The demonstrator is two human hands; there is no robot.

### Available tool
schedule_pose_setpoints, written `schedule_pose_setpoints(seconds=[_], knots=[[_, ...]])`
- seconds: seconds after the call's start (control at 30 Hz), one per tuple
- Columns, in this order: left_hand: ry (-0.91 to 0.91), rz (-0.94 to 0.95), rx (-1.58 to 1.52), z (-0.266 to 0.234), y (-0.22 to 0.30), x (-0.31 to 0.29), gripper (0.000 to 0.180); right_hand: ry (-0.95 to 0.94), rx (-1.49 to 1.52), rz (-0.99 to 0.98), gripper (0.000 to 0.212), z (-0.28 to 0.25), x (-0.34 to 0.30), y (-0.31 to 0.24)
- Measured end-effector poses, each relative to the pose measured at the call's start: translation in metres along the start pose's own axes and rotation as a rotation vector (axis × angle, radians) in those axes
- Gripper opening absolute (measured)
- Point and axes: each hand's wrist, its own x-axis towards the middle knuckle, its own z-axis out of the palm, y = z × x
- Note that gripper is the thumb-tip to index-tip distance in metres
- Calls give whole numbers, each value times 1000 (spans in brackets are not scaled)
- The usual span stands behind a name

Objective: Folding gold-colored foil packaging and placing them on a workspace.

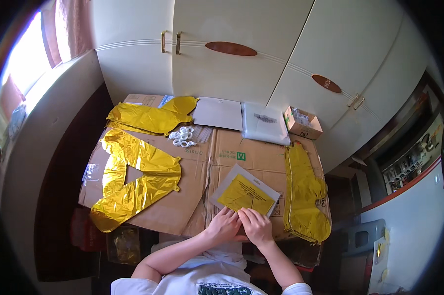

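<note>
Fingers (250,215) of both hands were drawn together at the near edge of a clear packet (246,192). Right hand (257,228) appeared to pinch that edge; left hand (224,225) was curled beside it, fingertips partly hidden, grip not determinable. Packet lay near the counter's near edge, right of its middle, set askew, gold foil inside.

Handling (judgement): film looked thin and apt to crease. Best done with one hand steadying the packet flat, the other working its edge with light thumb-and-forefinger pressure, foil kept clear of the pinch.

Count, largest first:
- Counter (185,216), cardboard-covered: 1.
- Gold foil shapes outside the packet: 3 seen; one with a central gap (150,155) along the left edge, one (145,117) at the far left corner, possibly overlapping another, one (304,196) along the right edge.
- Grey sheet (217,114), far edge: 1.
- Clear bag stack (261,129), right of the sheet: 1.
- Packet: 1.
- Open box (299,129), far right corner: 1.
- Clear strips (202,134): several, uncountable.
- White rings (184,143), beside the strips: roughly ten, overlapping.
</note>
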Motion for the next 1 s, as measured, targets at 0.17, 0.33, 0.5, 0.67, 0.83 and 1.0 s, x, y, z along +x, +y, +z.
schedule_pose_setpoints(seconds=[0.17, 0.33, 0.5, 0.67, 0.83, 1.0], knots=[[-34, 8, -121, 29, -16, 20, 59, 18, 6, -3, 28, -3, 0, 0], [28, -33, -103, 29, -9, 16, 55, 23, 3, -1, 28, -6, 1, -2], [108, -22, -37, -2, 6, -4, 52, 28, 18, 14, 28, -9, 2, -2], [119, -15, 67, -30, 15, -24, 51, 27, 13, 18, 27, -6, -2, -2], [164, -97, -91, -47, 4, -46, 36, 16, 128, 63, 22, -4, -3, -10], [283, -197, -47, -59, -9, -42, 30, 4, 341, 209, 34, 3, 12, 9]])
